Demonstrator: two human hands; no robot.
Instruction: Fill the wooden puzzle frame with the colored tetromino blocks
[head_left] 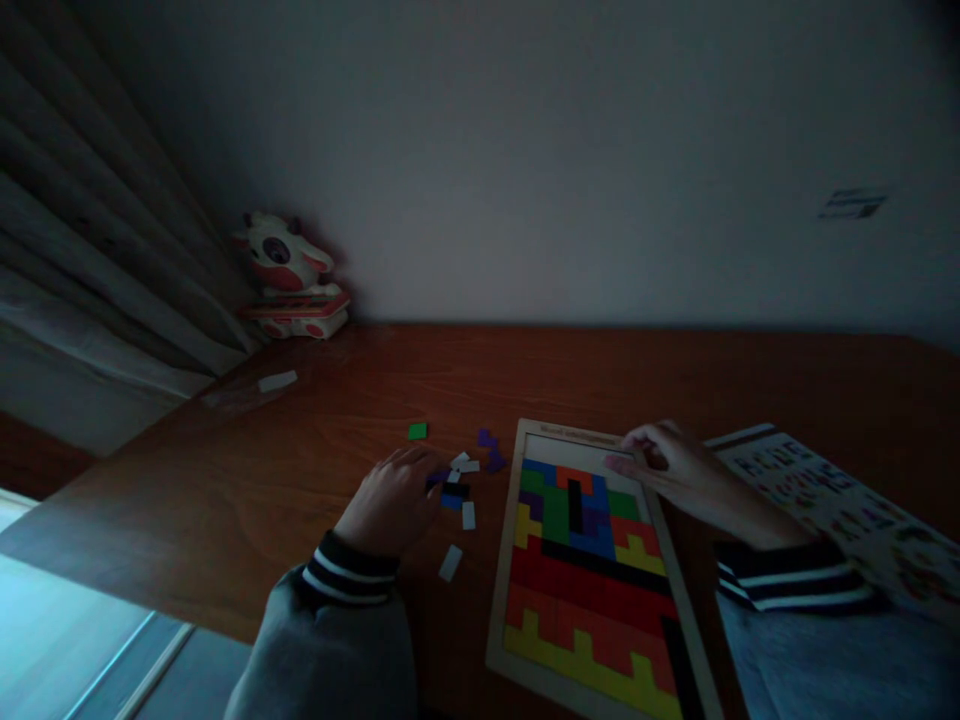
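Observation:
A wooden puzzle frame (501, 600) lies on the table, its lower and middle parts filled with red, yellow, black, blue and green blocks; the top strip shows a pale base. My right hand (664, 462) rests at the frame's upper right edge, fingers bent; whether a piece is between them is not visible. Left of the frame, my left hand (397, 500) reaches palm down to a small pile of loose pieces, its fingertips by a blue piece (451, 501) and a black piece (455, 490). Purple pieces (495, 460) and a green piece (417, 431) lie nearby.
White pieces (451, 563) lie around the pile. A printed sheet (832, 500) is under and beside my right forearm. A cow-shaped toy (292, 275) stands at the back left of the brown table (360, 390), near a curtain (97, 220) and a white strip (277, 381).

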